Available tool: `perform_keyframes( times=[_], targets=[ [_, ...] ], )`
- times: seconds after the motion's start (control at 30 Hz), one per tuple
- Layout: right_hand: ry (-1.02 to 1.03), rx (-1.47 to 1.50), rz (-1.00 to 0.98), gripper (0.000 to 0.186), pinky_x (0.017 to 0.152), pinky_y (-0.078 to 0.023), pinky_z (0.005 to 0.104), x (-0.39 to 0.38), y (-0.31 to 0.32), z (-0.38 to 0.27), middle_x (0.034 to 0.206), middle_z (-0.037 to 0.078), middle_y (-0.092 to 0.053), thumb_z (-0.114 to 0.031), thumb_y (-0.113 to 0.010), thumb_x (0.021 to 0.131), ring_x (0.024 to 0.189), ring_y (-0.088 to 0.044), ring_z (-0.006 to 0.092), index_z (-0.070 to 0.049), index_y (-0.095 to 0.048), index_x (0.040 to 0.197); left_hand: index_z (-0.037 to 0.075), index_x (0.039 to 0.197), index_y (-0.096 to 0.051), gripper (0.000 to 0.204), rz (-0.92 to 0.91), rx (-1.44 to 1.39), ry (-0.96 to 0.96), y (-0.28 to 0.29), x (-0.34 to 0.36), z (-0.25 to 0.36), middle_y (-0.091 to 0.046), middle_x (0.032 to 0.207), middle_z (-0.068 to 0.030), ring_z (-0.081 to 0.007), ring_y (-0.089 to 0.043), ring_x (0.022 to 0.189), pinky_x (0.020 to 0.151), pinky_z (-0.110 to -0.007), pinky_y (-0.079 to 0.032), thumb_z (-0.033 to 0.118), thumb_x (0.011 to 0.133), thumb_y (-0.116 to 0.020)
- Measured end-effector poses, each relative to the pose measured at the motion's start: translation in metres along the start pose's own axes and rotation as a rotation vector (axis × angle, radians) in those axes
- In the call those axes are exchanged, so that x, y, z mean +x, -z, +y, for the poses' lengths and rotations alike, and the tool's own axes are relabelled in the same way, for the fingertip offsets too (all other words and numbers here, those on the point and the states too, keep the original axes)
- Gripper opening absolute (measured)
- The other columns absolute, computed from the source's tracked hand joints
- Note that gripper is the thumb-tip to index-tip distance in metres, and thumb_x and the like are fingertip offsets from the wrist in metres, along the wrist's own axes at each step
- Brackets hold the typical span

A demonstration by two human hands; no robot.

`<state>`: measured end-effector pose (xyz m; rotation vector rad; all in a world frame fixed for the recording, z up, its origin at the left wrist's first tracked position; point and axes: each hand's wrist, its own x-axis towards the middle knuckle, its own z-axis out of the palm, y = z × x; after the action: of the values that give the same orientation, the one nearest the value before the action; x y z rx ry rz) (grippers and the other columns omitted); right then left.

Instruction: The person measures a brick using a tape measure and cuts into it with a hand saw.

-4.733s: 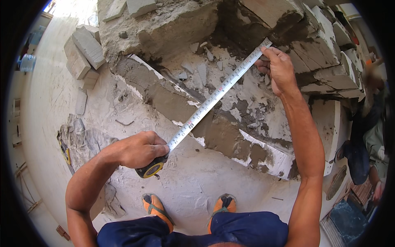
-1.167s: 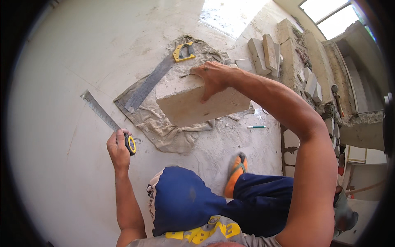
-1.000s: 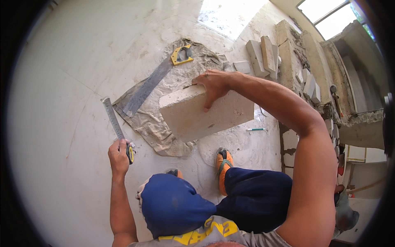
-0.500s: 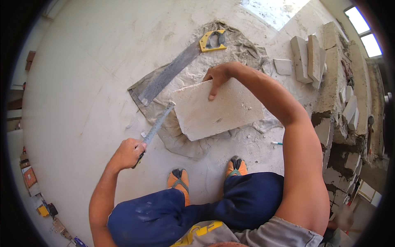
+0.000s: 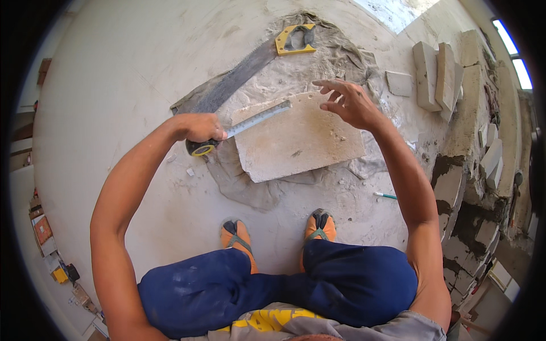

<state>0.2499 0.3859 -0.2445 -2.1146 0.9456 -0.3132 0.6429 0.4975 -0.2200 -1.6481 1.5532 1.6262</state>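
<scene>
My left hand is closed round a black and yellow tape measure. Its blade sticks out to the right, over the far left part of a pale rectangular block. Just past the block's far right corner, my right hand is open and holds nothing, its fingers apart. Whether it touches the block I cannot tell. Under the block lies a crumpled, dusty cloth. A hand saw with a yellow and black handle rests slantwise on the cloth, beyond the block; my left hand hides its tip.
A green and white pencil-like stick lies on the dusty floor to the right. Farther right, cut block pieces stand by a rough, part-broken masonry wall. A flat offcut lies near them. Boxes and tools line the left side.
My left hand has moved up and right, bringing the tape blade from the block's left corner across its top. My right hand has let go of the block and moved right.
</scene>
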Motion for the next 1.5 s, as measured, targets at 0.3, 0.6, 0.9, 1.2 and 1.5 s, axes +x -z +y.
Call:
perform_keyframes(
  times=[0.3,0.6,0.9,1.2,1.5],
  targets=[
    [0.091,-0.204,0.058,0.042,0.084,-0.059,0.0431,-0.012,-0.044,0.008,0.113,0.013,-0.073,-0.012,-0.076,0.093,0.096,-0.073,0.0331,-0.011,-0.072,0.135,0.005,0.086,-0.08,0.04,-0.23,0.149,-0.031,0.022,0.047,0.02,-0.075,0.082,-0.006,-0.0197,-0.069,0.079,0.078,-0.037,-0.054,0.03,0.107,-0.056],
    [0.215,-0.313,0.072,0.032,0.084,-0.056,0.0448,0.008,-0.058,-0.005,0.105,0.012,-0.071,-0.014,-0.076,0.093,0.097,-0.07,0.0348,-0.007,-0.075,0.123,0.006,0.092,-0.083,0.04,-0.202,0.212,-0.029,0.031,0.056,0.011,-0.076,0.089,-0.007,-0.02,-0.069,0.085,0.081,-0.037,-0.054,0.031,0.108,-0.057],
    [0.219,-0.36,0.182,0.026,0.089,-0.054,0.0437,0.005,-0.053,0.006,0.1,0.012,-0.069,-0.013,-0.076,0.092,0.101,-0.067,0.0333,-0.004,-0.075,0.117,0.01,0.102,-0.083,0.032,-0.086,0.228,0.007,0.042,0.042,-0.001,-0.076,0.091,-0.005,-0.0184,-0.069,0.085,0.08,-0.037,-0.054,0.032,0.107,-0.06],
    [0.225,-0.398,0.241,0.028,0.091,-0.054,0.0432,0.001,-0.051,0.017,0.106,0.012,-0.072,-0.007,-0.075,0.091,0.104,-0.067,0.0327,-0.004,-0.074,0.119,0.008,0.106,-0.081,0.025,-0.093,0.045,-0.044,0.041,0.054,-0.02,-0.077,0.091,-0.0048,-0.0163,-0.07,0.081,0.074,-0.035,-0.055,0.025,0.105,-0.063],
    [0.229,-0.431,0.27,0.029,0.092,-0.053,0.0434,-0.005,-0.046,0.022,0.107,0.013,-0.071,-0.002,-0.073,0.09,0.104,-0.067,0.034,-0.003,-0.073,0.119,0.007,0.105,-0.082,0.024,-0.091,0.097,-0.083,0.044,0.058,-0.012,-0.078,0.092,-0.0062,-0.0161,-0.073,0.081,0.074,-0.034,-0.057,0.019,0.097,-0.063]
  ],
)
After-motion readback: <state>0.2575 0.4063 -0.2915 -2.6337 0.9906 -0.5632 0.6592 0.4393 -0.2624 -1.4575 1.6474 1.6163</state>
